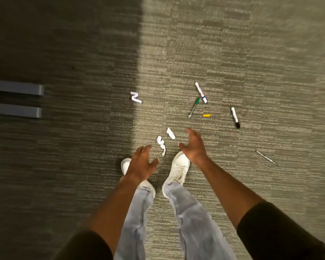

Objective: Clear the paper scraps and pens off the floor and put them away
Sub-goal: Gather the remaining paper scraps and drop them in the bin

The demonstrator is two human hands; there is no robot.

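Note:
White paper scraps lie on the carpet: a crumpled strip (pixel 161 144) and a flat piece (pixel 171 133) between my hands, and a folded one (pixel 135 97) farther off to the left. Beyond my right hand lie a purple-capped marker (pixel 201 92), a green pen (pixel 194 106), a yellow-capped pen (pixel 201 115), a black-capped marker (pixel 235 117) and a thin silver pen (pixel 267 158) at the right. My left hand (pixel 140 163) and my right hand (pixel 193 145) hang above the floor, fingers spread, holding nothing.
Two grey bars (pixel 17 98) of furniture reach in from the left edge. My white shoes (pixel 179 167) and jeans stand just below the scraps. The left part of the grey-green carpet (pixel 233 44) lies in shadow.

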